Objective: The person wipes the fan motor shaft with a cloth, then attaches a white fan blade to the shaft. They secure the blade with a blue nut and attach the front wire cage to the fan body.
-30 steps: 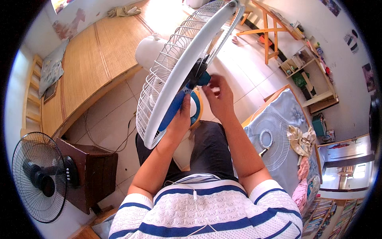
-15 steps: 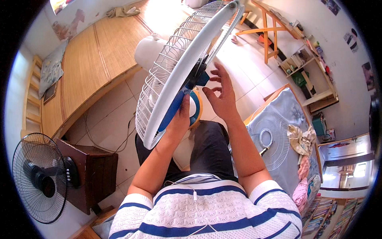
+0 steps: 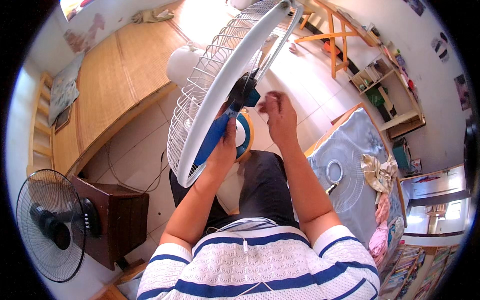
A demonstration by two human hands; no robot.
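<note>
In front of me stands a white fan (image 3: 175,170) with its front guard off, its open rear cage facing right. My left hand (image 3: 223,150) grips a blue fan blade (image 3: 212,135), thumb on the near side; its other fingers are hidden behind the blade. At the centre is a dark hub (image 3: 241,90) with a dark blue piece (image 3: 252,98) jutting out to the right. My right hand (image 3: 281,120) is just right of that piece, apart from it. Its fingers are bent and smeared by motion, so their grip is unclear.
A loose wire fan guard (image 3: 345,192) lies on a blue cloth at the right, beside crumpled clothes (image 3: 378,172). A black fan (image 3: 52,225) and a brown cabinet (image 3: 117,220) stand at the lower left. Behind is a mat-covered bed (image 3: 115,85); a cable (image 3: 117,175) crosses the floor.
My right hand has drawn its spread fingers inward and is now blurred. The fan cage has shifted slightly left. My left hand keeps its hold on the blade.
</note>
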